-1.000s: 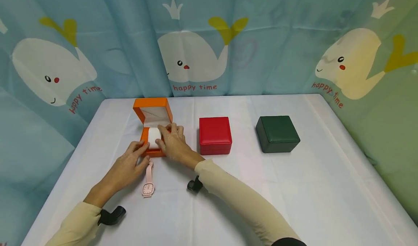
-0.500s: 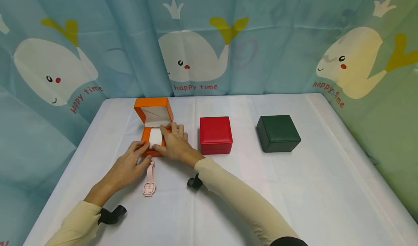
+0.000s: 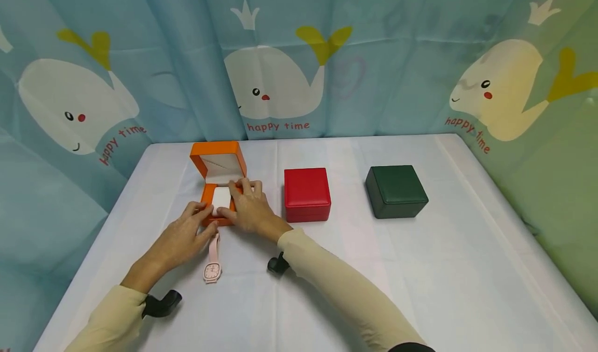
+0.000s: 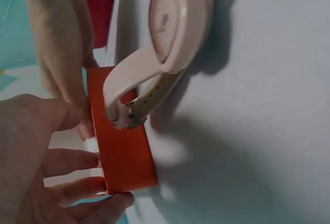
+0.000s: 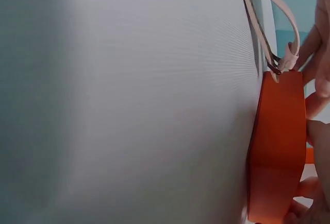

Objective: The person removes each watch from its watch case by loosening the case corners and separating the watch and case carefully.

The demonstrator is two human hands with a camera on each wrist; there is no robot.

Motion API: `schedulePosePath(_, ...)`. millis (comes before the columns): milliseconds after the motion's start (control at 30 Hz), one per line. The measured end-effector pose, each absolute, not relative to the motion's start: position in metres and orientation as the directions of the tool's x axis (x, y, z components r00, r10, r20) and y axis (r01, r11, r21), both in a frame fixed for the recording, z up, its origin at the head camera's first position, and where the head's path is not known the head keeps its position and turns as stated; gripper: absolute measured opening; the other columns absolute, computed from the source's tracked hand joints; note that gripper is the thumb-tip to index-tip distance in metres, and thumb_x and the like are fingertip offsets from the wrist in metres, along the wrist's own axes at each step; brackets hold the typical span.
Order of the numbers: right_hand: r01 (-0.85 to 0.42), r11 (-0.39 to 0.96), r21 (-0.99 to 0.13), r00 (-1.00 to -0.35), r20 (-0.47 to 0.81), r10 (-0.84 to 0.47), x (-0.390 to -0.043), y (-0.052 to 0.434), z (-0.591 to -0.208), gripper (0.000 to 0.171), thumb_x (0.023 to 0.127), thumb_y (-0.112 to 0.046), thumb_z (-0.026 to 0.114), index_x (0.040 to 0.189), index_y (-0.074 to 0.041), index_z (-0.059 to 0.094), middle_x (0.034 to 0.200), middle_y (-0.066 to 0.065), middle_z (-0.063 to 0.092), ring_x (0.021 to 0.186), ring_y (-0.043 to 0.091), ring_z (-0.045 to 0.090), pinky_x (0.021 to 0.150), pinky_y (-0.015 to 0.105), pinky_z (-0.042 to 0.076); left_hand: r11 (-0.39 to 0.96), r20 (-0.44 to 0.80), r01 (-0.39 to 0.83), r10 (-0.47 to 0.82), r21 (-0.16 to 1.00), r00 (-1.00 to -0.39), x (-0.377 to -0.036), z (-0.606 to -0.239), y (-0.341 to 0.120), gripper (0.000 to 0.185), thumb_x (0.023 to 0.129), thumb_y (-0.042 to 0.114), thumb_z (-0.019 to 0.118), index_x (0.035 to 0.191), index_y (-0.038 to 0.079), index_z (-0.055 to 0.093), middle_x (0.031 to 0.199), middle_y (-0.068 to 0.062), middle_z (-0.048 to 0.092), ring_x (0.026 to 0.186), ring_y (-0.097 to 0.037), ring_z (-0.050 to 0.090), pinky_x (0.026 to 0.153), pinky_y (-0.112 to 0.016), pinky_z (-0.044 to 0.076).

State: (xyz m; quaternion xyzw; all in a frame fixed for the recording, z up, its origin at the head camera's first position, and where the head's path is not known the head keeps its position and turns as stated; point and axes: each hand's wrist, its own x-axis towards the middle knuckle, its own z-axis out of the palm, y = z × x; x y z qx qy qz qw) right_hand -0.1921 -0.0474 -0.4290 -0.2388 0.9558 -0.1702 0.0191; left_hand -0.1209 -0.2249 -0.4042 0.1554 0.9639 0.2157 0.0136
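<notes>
Two hands were set at the open orange hinged gift box (image 3: pixel 218 188). The right hand (image 3: pixel 249 209) was laid over its right rim, thumb and fingers pinching the white rectangular cushion (image 3: pixel 221 198) seated inside. The left hand (image 3: pixel 187 233) rested with loosely spread fingers against the box's front left corner. The pink strap wristwatch (image 3: pixel 212 258) lay just in front, its long axis towards the box, nearer the left hand. All was carried on a white-covered counter (image 3: pixel 420 269), backed by a whale-print curtain (image 3: pixel 374 56).

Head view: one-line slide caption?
Both hands, left and right, on the cushion in an open orange box; pink watch nearby.
</notes>
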Motion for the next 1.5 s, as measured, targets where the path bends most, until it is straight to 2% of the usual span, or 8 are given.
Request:
schedulePosePath(133, -0.494, 0.8, -0.34, -0.861, 0.063, -0.505, -0.188, -0.042, -0.431, 0.076, 0.102, -0.057, 0.052, 0.159, -0.01, 0.035, 0.155, 0.004, 0.035, 0.134, 0.026, 0.031, 0.108, 0.031, 0.035, 0.867, 0.038, 0.287, 0.298, 0.408, -0.954, -0.122, -0.401, -0.225, 0.054, 0.102, 0.023, 0.062, 0.139, -0.015, 0.051, 0.139, -0.029, 0.042, 0.108, -0.048, 0.06, 0.093, -0.062, 0.048)
schedulePosePath(367, -0.543, 0.775, -0.324, -0.832, 0.085, -0.548, -0.184, -0.034, -0.431, 0.072, 0.104, -0.052, 0.05, 0.159, -0.007, 0.034, 0.158, 0.004, 0.034, 0.136, 0.024, 0.034, 0.109, 0.032, 0.037, 0.877, 0.049, 0.3, 0.305, 0.375, -0.951, -0.124, -0.399, -0.223, 0.052, 0.101, 0.021, 0.063, 0.137, -0.015, 0.053, 0.136, -0.029, 0.045, 0.101, -0.045, 0.063, 0.09, -0.06, 0.05)
schedulePosePath(600, -0.565, 0.775, -0.282, -0.819, 0.085, -0.567, -0.183, -0.03, -0.429, 0.07, 0.105, -0.05, 0.05, 0.157, -0.005, 0.038, 0.159, 0.007, 0.035, 0.138, 0.025, 0.034, 0.111, 0.033, 0.036, 0.874, 0.028, 0.276, 0.289, 0.4, -0.957, -0.124, -0.399, -0.223, 0.058, 0.102, 0.027, 0.063, 0.14, -0.015, 0.05, 0.14, -0.028, 0.043, 0.106, -0.044, 0.062, 0.089, -0.06, 0.05)
schedulePosePath(700, -0.587, 0.769, -0.253, -0.806, 0.094, -0.584, -0.181, -0.028, -0.428, 0.067, 0.105, -0.048, 0.051, 0.155, -0.004, 0.042, 0.158, 0.008, 0.037, 0.141, 0.024, 0.034, 0.113, 0.033, 0.034, 0.862, 0.039, 0.276, 0.287, 0.425, -0.957, -0.125, -0.398, -0.226, 0.056, 0.102, 0.028, 0.064, 0.14, -0.012, 0.053, 0.139, -0.025, 0.047, 0.11, -0.042, 0.061, 0.088, -0.061, 0.051)
schedulePosePath(867, -0.636, 0.753, -0.171, -0.772, 0.137, -0.621, -0.176, -0.023, -0.426, 0.059, 0.103, -0.043, 0.057, 0.147, -0.004, 0.053, 0.152, 0.009, 0.046, 0.14, 0.023, 0.038, 0.116, 0.029, 0.028, 0.84, 0.171, 0.289, 0.235, 0.459, -0.957, -0.133, -0.386, -0.231, 0.041, 0.101, 0.025, 0.063, 0.131, -0.004, 0.063, 0.129, -0.021, 0.059, 0.117, -0.042, 0.058, 0.089, -0.064, 0.048)
schedulePosePath(1067, -0.668, 0.736, -0.108, -0.74, 0.199, -0.643, -0.169, -0.016, -0.424, 0.043, 0.101, -0.035, 0.06, 0.132, -0.007, 0.067, 0.14, 0.007, 0.057, 0.13, 0.023, 0.048, 0.109, 0.027, 0.038, 0.812, 0.387, 0.285, 0.08, 0.51, -0.919, -0.145, -0.369, -0.221, 0.031, 0.099, 0.022, 0.063, 0.123, 0.002, 0.069, 0.126, -0.017, 0.062, 0.118, -0.039, 0.055, 0.091, -0.065, 0.046)
schedulePosePath(1300, -0.698, 0.714, -0.053, -0.705, 0.228, -0.672, -0.161, -0.011, -0.422, 0.037, 0.1, -0.034, 0.062, 0.127, -0.011, 0.071, 0.136, 0.004, 0.061, 0.124, 0.019, 0.054, 0.098, 0.027, 0.049, 0.788, 0.512, 0.297, -0.026, 0.539, -0.859, -0.169, -0.355, -0.211, 0.047, 0.094, 0.026, 0.069, 0.133, -0.001, 0.063, 0.135, -0.02, 0.056, 0.125, -0.039, 0.048, 0.098, -0.063, 0.042)
schedulePosePath(1500, -0.731, 0.68, 0.05, -0.642, 0.284, -0.712, -0.156, -0.012, -0.425, 0.035, 0.098, -0.032, 0.063, 0.124, -0.011, 0.073, 0.13, 0.002, 0.064, 0.121, 0.017, 0.056, 0.094, 0.027, 0.051, 0.765, 0.518, 0.289, -0.068, 0.576, -0.853, -0.19, -0.344, -0.204, 0.069, 0.089, 0.035, 0.075, 0.145, 0.001, 0.053, 0.146, -0.022, 0.047, 0.131, -0.042, 0.042, 0.103, -0.063, 0.038)
